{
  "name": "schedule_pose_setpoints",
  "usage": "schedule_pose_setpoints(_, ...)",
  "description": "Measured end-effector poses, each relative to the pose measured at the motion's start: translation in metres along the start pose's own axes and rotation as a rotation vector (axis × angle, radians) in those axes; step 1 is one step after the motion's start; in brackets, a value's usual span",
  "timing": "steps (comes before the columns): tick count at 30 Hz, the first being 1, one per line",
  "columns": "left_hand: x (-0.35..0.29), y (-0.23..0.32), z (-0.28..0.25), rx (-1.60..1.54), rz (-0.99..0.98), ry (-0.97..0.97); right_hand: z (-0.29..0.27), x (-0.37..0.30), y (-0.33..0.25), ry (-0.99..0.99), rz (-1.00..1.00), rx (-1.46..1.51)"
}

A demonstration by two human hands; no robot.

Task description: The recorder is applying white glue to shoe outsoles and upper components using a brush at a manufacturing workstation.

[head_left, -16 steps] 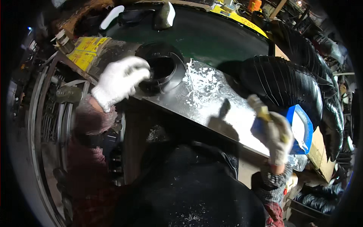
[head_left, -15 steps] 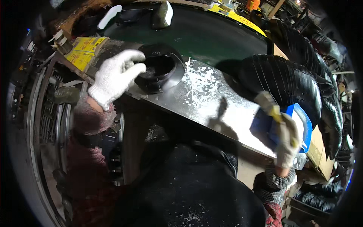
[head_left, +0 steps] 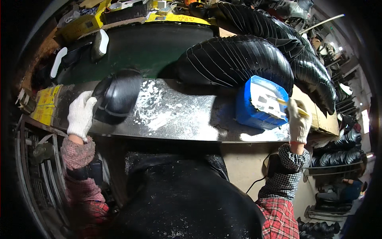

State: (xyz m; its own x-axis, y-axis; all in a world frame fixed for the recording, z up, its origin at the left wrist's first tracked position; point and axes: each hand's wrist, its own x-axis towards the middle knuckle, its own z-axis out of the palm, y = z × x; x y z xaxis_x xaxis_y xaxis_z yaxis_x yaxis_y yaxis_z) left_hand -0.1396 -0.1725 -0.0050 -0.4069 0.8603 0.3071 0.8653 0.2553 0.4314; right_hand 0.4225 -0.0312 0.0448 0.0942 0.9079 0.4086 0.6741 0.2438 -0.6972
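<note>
Left hand: pinched glossy, curved black piece
Right hand: pinched brush in blue tub
Surface: was white-smeared metal
Room: was cluttered

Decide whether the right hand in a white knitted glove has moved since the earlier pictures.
Yes: relative to the blue plastic container, the right hand moved rightward, from its front to its right edge.

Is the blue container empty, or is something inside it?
Not empty: a white substance shows inside the open top of the blue container; its depth is unclear.
</note>
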Motion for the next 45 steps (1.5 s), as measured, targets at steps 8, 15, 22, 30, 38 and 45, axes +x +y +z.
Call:
schedule_pose_setpoints(8, -0.081, 0.069, 0.012, -0.983, -0.189, -0.140, -0.036, -0.034, 0.035, 0.022, -0.058, 0.126)
schedule_pose_setpoints(15, -0.053, 0.116, 0.026, -0.083, 0.147, -0.114, -0.024, -0.047, 0.031, 0.173, -0.070, 0.184)
schedule_pose_setpoints(22, -0.030, 0.110, 0.028, -0.194, 0.006, -0.259, -0.019, -0.069, 0.003, 0.158, -0.212, 0.068)
schedule_pose_setpoints(30, -0.116, 0.068, 0.047, -1.687, -0.382, -0.291, 0.100, -0.062, -0.099, -0.186, -0.331, 0.431)
schedule_pose_setpoints(38, -0.123, 0.050, 0.058, -1.819, -0.504, -0.036, 0.223, -0.065, -0.172, -0.613, -0.208, 0.849)
schedule_pose_setpoints(45, -0.115, 0.042, 0.049, -1.906, -0.488, -0.013, 0.183, -0.079, -0.126, -0.589, -0.201, 0.691)
